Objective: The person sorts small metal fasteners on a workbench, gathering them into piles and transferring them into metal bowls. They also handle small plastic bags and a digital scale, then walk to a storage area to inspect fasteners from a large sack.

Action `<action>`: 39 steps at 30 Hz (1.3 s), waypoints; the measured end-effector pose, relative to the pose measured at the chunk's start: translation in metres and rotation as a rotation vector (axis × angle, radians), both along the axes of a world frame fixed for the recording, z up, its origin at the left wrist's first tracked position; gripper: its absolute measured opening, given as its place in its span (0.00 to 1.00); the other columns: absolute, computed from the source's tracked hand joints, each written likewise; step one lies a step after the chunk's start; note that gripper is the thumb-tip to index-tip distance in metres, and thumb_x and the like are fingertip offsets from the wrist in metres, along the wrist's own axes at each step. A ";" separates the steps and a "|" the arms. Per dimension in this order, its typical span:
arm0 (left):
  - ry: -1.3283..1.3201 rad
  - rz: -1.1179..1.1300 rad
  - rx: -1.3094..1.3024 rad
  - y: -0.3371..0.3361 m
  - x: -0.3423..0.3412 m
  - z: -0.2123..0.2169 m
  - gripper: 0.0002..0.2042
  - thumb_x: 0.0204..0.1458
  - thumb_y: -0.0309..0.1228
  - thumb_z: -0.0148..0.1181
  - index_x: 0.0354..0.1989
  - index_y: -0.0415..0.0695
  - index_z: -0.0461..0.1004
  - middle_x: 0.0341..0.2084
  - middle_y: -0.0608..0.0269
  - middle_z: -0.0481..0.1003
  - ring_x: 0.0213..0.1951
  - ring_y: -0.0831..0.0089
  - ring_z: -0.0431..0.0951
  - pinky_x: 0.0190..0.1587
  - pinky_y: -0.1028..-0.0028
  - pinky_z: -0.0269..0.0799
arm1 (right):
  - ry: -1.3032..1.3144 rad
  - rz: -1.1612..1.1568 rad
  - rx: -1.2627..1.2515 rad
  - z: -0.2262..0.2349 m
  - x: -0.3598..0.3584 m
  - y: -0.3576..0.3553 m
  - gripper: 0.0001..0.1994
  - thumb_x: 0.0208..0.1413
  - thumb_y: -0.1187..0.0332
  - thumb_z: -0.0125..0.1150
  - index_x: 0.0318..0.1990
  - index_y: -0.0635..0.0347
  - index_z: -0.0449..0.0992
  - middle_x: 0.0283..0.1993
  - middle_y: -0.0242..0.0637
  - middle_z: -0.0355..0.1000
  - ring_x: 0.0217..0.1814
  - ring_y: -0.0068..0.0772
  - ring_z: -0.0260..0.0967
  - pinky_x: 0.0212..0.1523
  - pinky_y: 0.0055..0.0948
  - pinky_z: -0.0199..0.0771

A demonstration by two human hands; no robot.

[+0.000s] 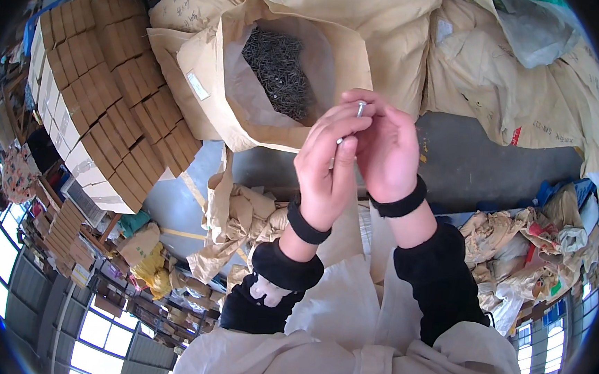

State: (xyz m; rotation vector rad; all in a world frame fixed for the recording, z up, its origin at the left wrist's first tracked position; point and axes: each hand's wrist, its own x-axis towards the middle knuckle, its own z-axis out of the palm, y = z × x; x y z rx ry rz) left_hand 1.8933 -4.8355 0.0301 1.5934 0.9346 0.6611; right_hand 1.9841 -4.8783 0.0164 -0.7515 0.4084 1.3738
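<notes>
My left hand (325,168) is closed, with its thumb and bent index finger pinching a small silver screw (339,141), of which mainly the head shows. A second silver screw (361,108), head upward, shows between the left fingertips and the other hand. Facing it, my right hand (391,148) is cupped, its fingers curled over and touching the left fingers; whatever lies in its hollow is hidden. Both hands are raised just in front of an open paper sack (247,136) with a pale liner. Inside the sack lies a heap of dark grey screws (280,71).
A stack of brown cartons (111,97) stands to the left of the sack. More filled paper sacks (487,82) lie at the back and right. Crumpled brown paper (242,214) and a heap of torn packaging (517,251) lie nearer me.
</notes>
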 end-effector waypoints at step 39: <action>-0.543 0.312 -0.608 0.001 -0.035 0.072 0.15 0.63 0.38 0.41 0.48 0.38 0.66 0.46 0.51 0.71 0.47 0.63 0.72 0.56 0.64 0.63 | 0.200 0.135 0.237 0.009 -0.011 -0.004 0.27 0.64 0.51 0.29 0.54 0.65 0.66 0.50 0.47 0.70 0.53 0.39 0.68 0.56 0.38 0.67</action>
